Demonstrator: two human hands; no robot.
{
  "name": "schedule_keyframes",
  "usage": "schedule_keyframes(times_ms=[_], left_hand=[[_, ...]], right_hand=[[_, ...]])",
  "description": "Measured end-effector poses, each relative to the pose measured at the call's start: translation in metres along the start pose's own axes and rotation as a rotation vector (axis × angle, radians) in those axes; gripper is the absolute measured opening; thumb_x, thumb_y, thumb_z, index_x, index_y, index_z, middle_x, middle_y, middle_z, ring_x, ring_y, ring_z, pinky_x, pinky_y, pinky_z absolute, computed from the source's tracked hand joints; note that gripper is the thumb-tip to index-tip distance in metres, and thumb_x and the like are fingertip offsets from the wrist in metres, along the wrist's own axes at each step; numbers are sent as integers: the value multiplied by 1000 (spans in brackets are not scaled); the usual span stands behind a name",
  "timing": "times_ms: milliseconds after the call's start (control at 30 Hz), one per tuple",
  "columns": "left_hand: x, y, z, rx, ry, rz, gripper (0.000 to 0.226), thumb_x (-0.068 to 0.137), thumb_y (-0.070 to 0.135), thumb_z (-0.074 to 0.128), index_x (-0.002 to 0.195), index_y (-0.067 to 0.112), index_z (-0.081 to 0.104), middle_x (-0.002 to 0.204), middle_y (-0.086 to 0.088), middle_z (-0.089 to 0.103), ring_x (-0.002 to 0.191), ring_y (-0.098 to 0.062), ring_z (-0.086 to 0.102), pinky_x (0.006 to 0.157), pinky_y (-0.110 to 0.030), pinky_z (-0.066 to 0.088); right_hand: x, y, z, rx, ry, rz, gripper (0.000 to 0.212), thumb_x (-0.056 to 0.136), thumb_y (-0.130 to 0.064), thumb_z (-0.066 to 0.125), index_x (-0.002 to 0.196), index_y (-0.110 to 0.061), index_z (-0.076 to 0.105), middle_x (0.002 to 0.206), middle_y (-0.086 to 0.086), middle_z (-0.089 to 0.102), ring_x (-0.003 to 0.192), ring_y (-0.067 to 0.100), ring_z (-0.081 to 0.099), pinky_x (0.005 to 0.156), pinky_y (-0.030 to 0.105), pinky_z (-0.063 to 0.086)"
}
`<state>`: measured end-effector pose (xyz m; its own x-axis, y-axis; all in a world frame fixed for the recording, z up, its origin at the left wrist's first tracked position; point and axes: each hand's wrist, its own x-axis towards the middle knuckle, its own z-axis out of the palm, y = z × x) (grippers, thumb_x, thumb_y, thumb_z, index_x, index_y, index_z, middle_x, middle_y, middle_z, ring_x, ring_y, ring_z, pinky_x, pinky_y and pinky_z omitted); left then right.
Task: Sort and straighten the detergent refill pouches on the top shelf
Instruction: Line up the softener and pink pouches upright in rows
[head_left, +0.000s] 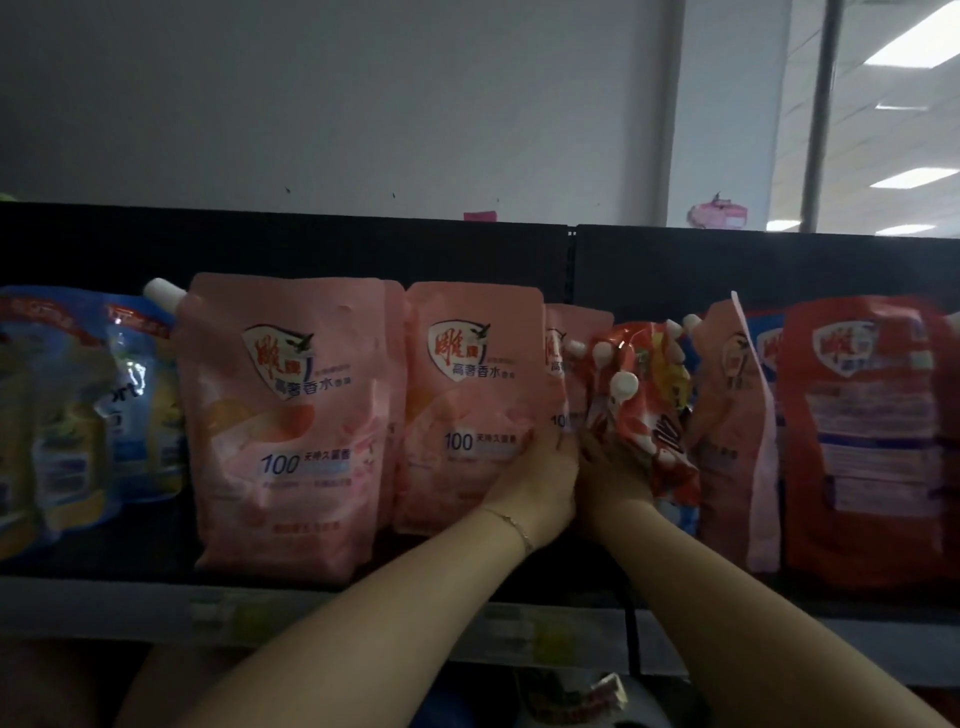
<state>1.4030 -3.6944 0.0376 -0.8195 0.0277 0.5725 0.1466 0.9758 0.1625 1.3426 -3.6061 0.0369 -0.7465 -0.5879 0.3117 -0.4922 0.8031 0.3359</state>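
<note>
Red refill pouches, bunched and tilted, are clutched from below by the curled fingers of the right hand, seemingly to be kept apart, while an upright pink pouch is gripped at its lower corner by the left hand, probably for squaring on the top shelf.

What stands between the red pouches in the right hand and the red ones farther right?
An angled pale pink plastic pouch, with a blue pouch behind it, separates the right hand's crumpled red spouted pouches from the upright red pouch.
</note>
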Motion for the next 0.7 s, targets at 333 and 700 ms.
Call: schedule_keyframes(times_ms=[333, 700], left_hand=[[60, 10, 49, -455, 66, -446, 44, 83, 14, 45, 123, -4, 54, 128, -22, 52, 122, -36, 49, 106, -36, 38], [111, 4, 59, -347, 326, -595, 47, 84, 15, 66, 125, -2, 50, 125, -20, 55, 116, -35, 54, 96, -37, 45]], right_hand=[[41, 50, 36, 307, 99, -47, 50, 101, -28, 38, 150, -20, 29, 155, 3, 28, 141, 23, 28, 115, 37, 26], [43, 78, 27, 495, 150, -18, 46, 91, -43, 52, 134, -26, 53, 146, 1, 41, 130, 21, 40, 103, 31, 35]])
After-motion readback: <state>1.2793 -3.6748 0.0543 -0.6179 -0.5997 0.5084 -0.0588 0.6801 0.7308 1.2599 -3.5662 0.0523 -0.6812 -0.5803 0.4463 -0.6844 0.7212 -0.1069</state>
